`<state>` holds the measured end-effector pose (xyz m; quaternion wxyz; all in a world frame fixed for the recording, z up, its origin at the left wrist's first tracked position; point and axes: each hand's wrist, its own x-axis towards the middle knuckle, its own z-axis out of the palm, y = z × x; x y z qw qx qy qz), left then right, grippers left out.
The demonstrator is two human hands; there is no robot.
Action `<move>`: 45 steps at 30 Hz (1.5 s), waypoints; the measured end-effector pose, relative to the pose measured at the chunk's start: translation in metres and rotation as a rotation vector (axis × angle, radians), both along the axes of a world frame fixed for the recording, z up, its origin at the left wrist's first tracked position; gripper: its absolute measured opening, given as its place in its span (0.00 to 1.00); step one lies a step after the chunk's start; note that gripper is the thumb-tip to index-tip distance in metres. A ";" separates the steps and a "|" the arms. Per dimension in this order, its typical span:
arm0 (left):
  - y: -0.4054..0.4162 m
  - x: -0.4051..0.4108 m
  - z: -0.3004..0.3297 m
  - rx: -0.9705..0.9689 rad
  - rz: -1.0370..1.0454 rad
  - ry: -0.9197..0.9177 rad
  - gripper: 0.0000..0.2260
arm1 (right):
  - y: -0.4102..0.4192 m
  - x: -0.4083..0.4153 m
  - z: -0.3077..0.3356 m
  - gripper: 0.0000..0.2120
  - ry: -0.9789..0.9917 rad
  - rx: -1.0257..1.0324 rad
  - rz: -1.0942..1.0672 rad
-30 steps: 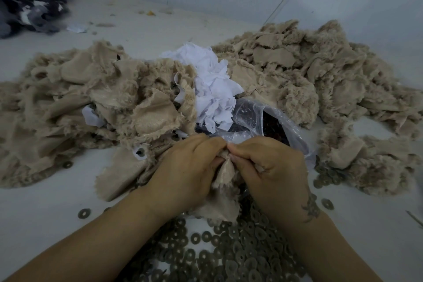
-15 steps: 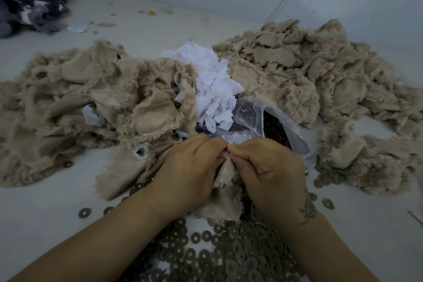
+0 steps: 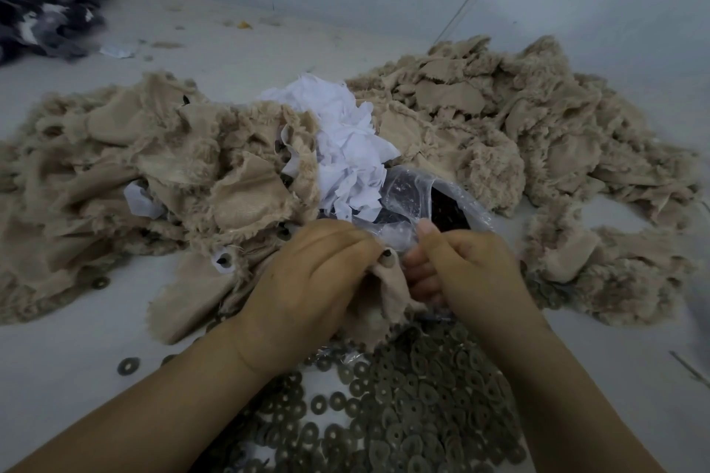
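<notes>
L hand (image 3: 319, 273) grips a beige fur-fabric piece (image 3: 390, 290) w/ dark stud (image 3: 386, 256), just above the washer pile (image 3: 407, 415); R hand (image 3: 468, 269), fingers curled beside it near the plastic bag (image 3: 407, 196), grip can't be told

L hand (image 3: 307, 280) & R hand (image 3: 472, 273) near-touching, fingers curled, forearms angled inward
</notes>
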<state>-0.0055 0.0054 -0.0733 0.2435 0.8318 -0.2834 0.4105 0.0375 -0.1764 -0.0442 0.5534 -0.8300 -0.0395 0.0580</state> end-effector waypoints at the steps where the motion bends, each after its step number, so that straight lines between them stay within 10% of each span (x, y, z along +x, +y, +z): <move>1: 0.000 -0.001 0.000 -0.007 -0.005 -0.001 0.11 | 0.002 -0.001 0.000 0.26 0.135 0.026 0.055; 8: -0.002 -0.006 0.005 -0.049 0.092 -0.096 0.07 | 0.009 -0.006 -0.001 0.18 0.611 0.467 0.206; 13: -0.002 -0.013 0.009 -0.216 0.068 0.055 0.08 | 0.010 -0.004 0.004 0.20 0.607 0.784 0.137; 26: -0.016 -0.007 0.021 -0.754 0.097 0.653 0.10 | 0.019 -0.012 0.010 0.15 0.518 1.015 0.052; 45: -0.024 -0.012 0.024 -0.772 0.106 0.532 0.04 | 0.025 -0.022 0.011 0.22 0.869 1.005 0.228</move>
